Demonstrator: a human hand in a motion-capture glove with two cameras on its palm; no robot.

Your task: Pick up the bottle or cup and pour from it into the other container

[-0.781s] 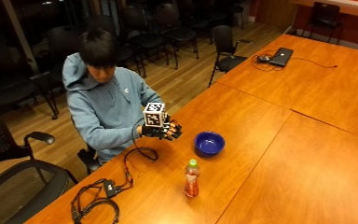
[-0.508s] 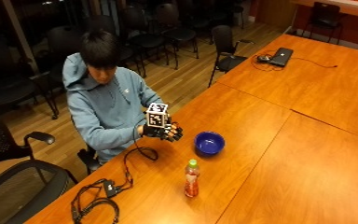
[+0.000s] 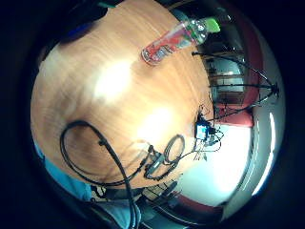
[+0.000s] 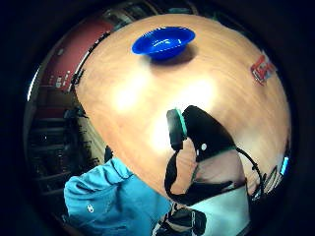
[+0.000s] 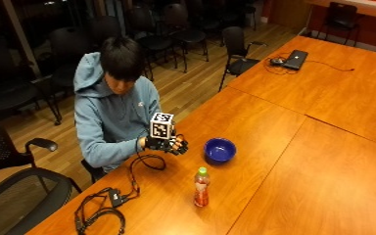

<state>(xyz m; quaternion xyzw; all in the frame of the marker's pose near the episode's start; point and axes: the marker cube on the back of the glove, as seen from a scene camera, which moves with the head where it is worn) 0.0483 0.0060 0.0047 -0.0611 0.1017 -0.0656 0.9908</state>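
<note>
The job stands at its very start: nothing is held yet. In the outside view a person in a light blue hooded top sits at the near edge of the broad orange-brown wooden worktop [image 5: 318,161], with the black-gloved right hand [image 5: 168,145] raised a little above the wood just in front of the chest. The fingers [image 5: 180,146] look relaxed and only slightly bent, with nothing between them; the thumb-side palm view shows bare wood beneath the palm and nothing in the grasp. The clear plastic bottle of red drink with a green cap [image 5: 201,187] stands upright and untouched on the worktop, at about five o'clock from the hand and apart from it. The round deep-blue bowl [image 5: 220,150] sits at about three o'clock from the hand, nearer to it than the bottle is, and appears empty. Bottle and bowl are apart, the bottle at roughly seven o'clock from the bowl. As I judge it, the step in hand is the reach for the bottle. The next move calls for carrying the hand across to the bottle, closing the fingers round its body while it is upright, and seeing to the cap, which appears to be on, before any tilt over the bowl.
</note>
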